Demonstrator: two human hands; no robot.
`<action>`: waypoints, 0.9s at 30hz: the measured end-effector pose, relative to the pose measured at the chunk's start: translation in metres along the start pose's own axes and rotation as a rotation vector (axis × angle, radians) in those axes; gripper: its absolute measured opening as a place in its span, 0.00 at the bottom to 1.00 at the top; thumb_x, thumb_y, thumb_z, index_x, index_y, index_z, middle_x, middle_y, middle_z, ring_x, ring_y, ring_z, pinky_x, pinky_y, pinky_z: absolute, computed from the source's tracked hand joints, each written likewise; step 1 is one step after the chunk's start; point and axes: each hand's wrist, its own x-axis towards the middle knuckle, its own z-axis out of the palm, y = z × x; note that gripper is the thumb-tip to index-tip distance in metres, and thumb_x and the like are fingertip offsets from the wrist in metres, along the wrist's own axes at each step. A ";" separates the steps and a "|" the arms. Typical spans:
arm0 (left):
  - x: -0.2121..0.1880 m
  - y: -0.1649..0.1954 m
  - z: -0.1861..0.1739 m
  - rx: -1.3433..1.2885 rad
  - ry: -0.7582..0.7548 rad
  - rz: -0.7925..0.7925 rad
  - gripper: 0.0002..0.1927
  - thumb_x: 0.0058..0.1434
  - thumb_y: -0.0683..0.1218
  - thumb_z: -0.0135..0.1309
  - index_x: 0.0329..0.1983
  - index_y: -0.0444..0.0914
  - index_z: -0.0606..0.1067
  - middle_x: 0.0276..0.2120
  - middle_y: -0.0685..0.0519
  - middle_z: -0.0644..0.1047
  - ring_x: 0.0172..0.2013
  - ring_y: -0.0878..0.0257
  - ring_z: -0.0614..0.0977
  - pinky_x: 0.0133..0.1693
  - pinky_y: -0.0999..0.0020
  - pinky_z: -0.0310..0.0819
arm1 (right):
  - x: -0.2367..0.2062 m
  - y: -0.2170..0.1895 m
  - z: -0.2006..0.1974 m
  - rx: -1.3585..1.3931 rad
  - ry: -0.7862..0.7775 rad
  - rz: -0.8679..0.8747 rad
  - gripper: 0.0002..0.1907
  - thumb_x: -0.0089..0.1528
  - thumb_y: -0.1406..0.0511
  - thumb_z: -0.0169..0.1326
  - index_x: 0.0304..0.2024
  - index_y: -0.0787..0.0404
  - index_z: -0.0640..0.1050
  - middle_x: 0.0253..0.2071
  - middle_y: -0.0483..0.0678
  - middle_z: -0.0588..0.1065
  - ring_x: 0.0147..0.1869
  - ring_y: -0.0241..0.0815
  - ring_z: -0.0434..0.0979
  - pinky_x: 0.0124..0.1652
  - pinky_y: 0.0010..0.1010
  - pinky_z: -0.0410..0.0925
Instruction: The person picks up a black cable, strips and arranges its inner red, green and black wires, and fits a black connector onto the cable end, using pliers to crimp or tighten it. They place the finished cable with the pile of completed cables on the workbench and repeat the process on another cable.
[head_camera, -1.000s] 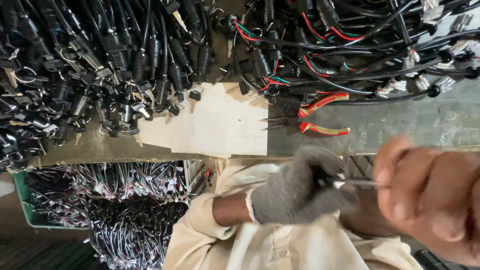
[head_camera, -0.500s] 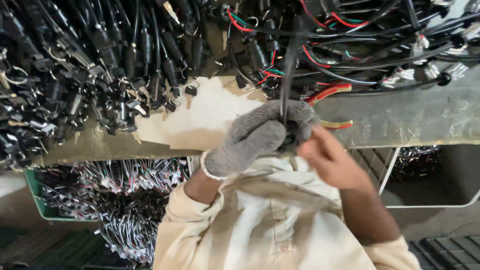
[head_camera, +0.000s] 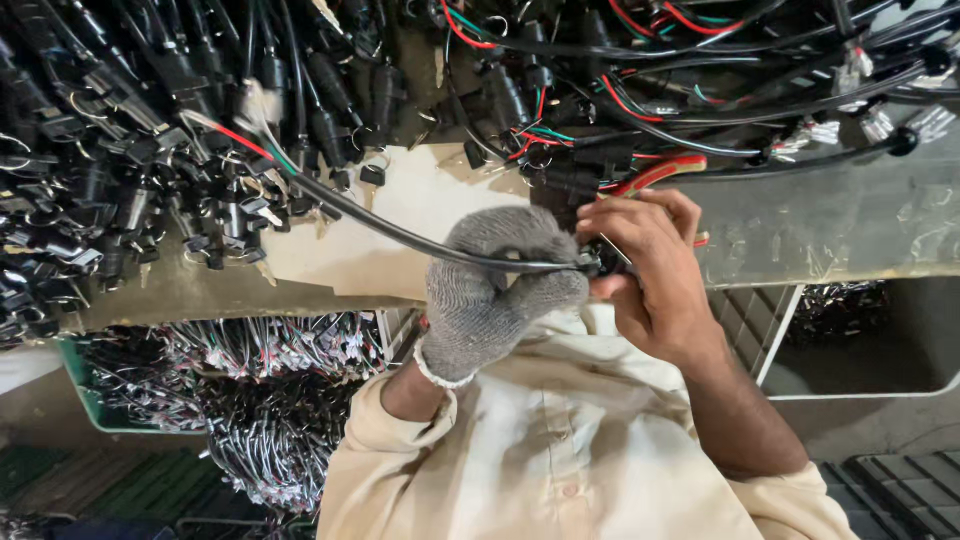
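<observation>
Since the half-second-earlier frame, black cable (head_camera: 400, 232) swung from upright to a slant leftward over the workbench (head_camera: 830, 225), red and green wires at its far end, gloved left hand (head_camera: 495, 290) fisted around it, bare right hand (head_camera: 650, 265) pinching its connector end.

Cable (head_camera: 400, 232) end hidden between gloved hand (head_camera: 495, 290) and bare hand (head_camera: 650, 270); red-handled tool (head_camera: 655, 175) beyond bare hand mostly covered.
</observation>
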 end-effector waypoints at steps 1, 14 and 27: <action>0.002 0.003 0.000 0.071 -0.030 0.034 0.17 0.58 0.44 0.73 0.47 0.40 0.79 0.44 0.54 0.83 0.45 0.62 0.85 0.49 0.67 0.81 | 0.000 -0.002 0.000 -0.020 0.012 -0.020 0.21 0.66 0.62 0.55 0.58 0.64 0.71 0.56 0.52 0.75 0.63 0.54 0.74 0.67 0.49 0.57; 0.010 0.013 0.004 0.260 -0.068 0.129 0.14 0.57 0.42 0.72 0.43 0.40 0.79 0.41 0.53 0.82 0.42 0.61 0.85 0.45 0.68 0.80 | 0.003 -0.019 -0.004 -0.181 0.032 -0.042 0.24 0.65 0.65 0.56 0.60 0.71 0.70 0.43 0.56 0.73 0.39 0.54 0.70 0.40 0.41 0.66; -0.004 0.017 0.006 0.505 -0.089 0.332 0.20 0.68 0.41 0.62 0.61 0.33 0.71 0.60 0.41 0.75 0.57 0.44 0.79 0.58 0.54 0.74 | -0.020 0.002 0.011 0.540 -0.040 0.441 0.16 0.68 0.63 0.52 0.54 0.69 0.74 0.30 0.44 0.71 0.30 0.33 0.67 0.31 0.25 0.62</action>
